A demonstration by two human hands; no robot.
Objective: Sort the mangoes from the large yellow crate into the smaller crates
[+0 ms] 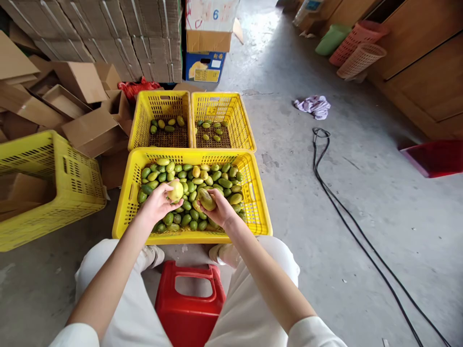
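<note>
Both forearms reach forward, slanting inward over the near yellow crate (pixel 191 237). The left hand (pixel 162 198), fingers curled, grips a pale yellow fruit (pixel 176 190); the right hand (pixel 219 208) clasps an olive-green fruit (pixel 206 198) just right of it. Fingers partly hide both (their undersides especially), and the sleeves (pixel 314 332) are cut off.

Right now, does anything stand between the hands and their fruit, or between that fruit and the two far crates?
The left hand holds a pale fruit, the right hand a darker fruit, nothing visible between. Toward the left far crate and right far crate, the near crate's far rim stands between; the space above it looks open.
</note>
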